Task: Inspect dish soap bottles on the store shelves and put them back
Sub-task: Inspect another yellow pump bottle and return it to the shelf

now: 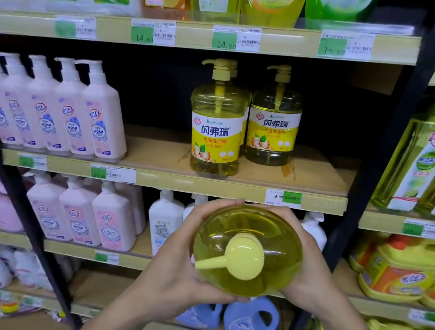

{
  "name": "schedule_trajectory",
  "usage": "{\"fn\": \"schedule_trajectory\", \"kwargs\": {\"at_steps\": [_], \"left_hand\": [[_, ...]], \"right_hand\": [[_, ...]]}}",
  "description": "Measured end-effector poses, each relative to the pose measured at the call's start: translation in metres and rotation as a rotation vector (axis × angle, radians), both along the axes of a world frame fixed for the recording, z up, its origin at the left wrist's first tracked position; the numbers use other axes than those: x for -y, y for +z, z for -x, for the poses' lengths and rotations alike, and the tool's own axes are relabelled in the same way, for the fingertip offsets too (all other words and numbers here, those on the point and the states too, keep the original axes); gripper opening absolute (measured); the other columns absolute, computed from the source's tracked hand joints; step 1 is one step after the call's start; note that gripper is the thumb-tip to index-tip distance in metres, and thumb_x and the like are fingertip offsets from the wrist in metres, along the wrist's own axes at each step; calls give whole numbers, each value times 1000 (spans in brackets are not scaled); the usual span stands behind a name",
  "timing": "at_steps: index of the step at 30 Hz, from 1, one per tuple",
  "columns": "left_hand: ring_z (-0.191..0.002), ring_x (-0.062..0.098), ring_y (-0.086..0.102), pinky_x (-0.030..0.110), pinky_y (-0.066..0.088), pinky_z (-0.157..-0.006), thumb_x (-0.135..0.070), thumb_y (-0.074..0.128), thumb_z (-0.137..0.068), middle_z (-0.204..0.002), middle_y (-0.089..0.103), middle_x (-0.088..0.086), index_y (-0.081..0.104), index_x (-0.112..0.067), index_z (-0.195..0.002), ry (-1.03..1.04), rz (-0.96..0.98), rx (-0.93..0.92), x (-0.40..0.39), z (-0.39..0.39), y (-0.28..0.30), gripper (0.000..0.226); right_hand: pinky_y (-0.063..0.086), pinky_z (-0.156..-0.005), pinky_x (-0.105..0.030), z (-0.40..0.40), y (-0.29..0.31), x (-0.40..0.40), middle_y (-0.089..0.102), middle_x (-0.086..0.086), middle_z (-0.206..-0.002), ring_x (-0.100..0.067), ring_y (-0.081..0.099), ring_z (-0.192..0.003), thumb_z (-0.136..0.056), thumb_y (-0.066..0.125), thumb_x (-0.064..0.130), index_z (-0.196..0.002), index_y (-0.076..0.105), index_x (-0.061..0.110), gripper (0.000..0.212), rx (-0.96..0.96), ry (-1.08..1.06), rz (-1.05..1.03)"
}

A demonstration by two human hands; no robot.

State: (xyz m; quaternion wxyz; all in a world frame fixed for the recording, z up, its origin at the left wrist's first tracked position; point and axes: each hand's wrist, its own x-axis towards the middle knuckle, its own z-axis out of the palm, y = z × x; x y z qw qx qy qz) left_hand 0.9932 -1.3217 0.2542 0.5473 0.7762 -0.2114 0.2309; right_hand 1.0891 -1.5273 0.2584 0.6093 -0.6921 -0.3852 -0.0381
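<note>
A big yellow dish soap bottle with a pale yellow pump head is seen from above, upright in front of the shelves. My left hand grips its left side and my right hand grips its right side, fingers curled round the body. On the middle shelf behind it stand more of the same bottles: one at the front, one to its right, and a third mostly hidden behind the front one.
Pink pump bottles fill the middle shelf's left. Bare shelf board lies on either side of the yellow bottles. White and pink bottles stand on the shelf below, blue jugs lower. A black upright post separates the right shelving bay of green and orange products.
</note>
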Motion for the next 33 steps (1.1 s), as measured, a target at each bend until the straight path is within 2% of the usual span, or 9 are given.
{"fn": "schedule_trajectory", "kwargs": {"at_steps": [3,5,10,14,16,20,23,27,33], "left_hand": [[-143,26,58,36,51,-114,-20,102,-71,-158,55,5,48,-26,-156,-3,31,24,0,2,3,101],[-143,24,59,32,51,-112,-21,101,-71,-158,56,5,49,-25,-155,0,47,40,-1,2,7,99],[-127,5,67,14,51,-102,-20,109,-48,-138,69,-13,57,-43,-138,68,23,48,-4,0,18,107],[-118,6,70,15,53,-95,-29,104,-50,-126,73,-13,61,-28,-135,77,86,-12,-3,-6,25,95],[-121,14,72,20,56,-95,-29,103,-53,-130,74,-3,61,-28,-136,36,196,-54,0,-8,28,93],[-121,32,73,34,60,-94,-51,103,-61,-132,74,16,56,-9,-142,-26,412,-156,6,-13,31,102],[-121,33,74,34,61,-92,-59,100,-63,-131,76,14,60,-12,-139,-3,469,-178,10,-18,33,97],[-120,31,75,34,62,-91,-63,95,-68,-130,77,12,71,-21,-130,3,509,-185,18,-24,37,79],[-118,33,77,39,65,-91,-79,86,-66,-129,78,12,67,-15,-139,17,532,-340,27,-25,50,99]], "right_hand": [[57,-105,-39,1,5,1,69,15,-135,-15,66,-129,-70,96,51,-128,64,49,66,32,35,0],[57,-105,-38,1,8,4,69,16,-136,-13,66,-129,-71,97,29,-132,62,43,72,61,47,13],[58,-96,-28,0,15,6,72,16,-128,-13,71,-119,-63,101,37,-132,56,46,82,141,24,80],[56,-95,-20,1,16,6,72,18,-132,-6,70,-121,-55,108,32,-138,56,47,98,143,20,152],[57,-96,-29,2,18,5,74,16,-129,-8,71,-119,-53,109,33,-135,61,40,96,88,29,191],[60,-96,-45,7,20,2,76,7,-127,-17,74,-118,-54,108,35,-134,63,30,93,-28,66,183],[65,-87,-44,10,24,1,78,6,-125,-18,76,-113,-54,106,41,-133,63,33,90,-80,67,161],[62,-95,-53,10,27,1,79,3,-122,-21,77,-113,-55,104,44,-128,66,31,83,-174,62,103],[57,-103,-59,11,30,-1,79,-8,-126,-31,75,-117,-74,94,30,-131,70,21,62,-345,184,-2]]}}
